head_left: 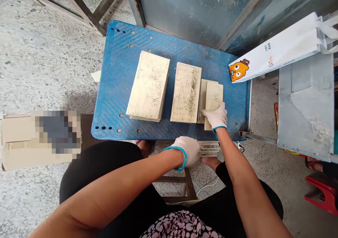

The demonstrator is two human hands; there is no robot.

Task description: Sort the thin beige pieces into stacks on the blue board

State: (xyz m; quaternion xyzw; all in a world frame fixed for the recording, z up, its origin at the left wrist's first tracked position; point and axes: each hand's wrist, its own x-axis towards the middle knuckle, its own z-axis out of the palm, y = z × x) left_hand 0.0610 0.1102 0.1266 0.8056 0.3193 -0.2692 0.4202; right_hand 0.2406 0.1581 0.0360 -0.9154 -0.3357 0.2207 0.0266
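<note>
Both hands wear white gloves with blue cuffs. My right hand [217,117] rests on the near end of a small stack of pale wooden boards [212,96] on a blue platform [118,72], fingers curled over the top board. My left hand [188,150] is closed on a stack of thin boards [209,148] held edge-on just below the platform's near edge. Two more piles lie on the platform: a wide left pile [148,85] and a middle pile [186,92].
A white paper bag with an orange cartoon [277,49] lies at the platform's right corner, over a grey metal machine part [306,100]. A flattened cardboard box [16,139] lies on the concrete floor at left. A red stool [323,192] stands at right. A wooden stool frame [185,187] is between my knees.
</note>
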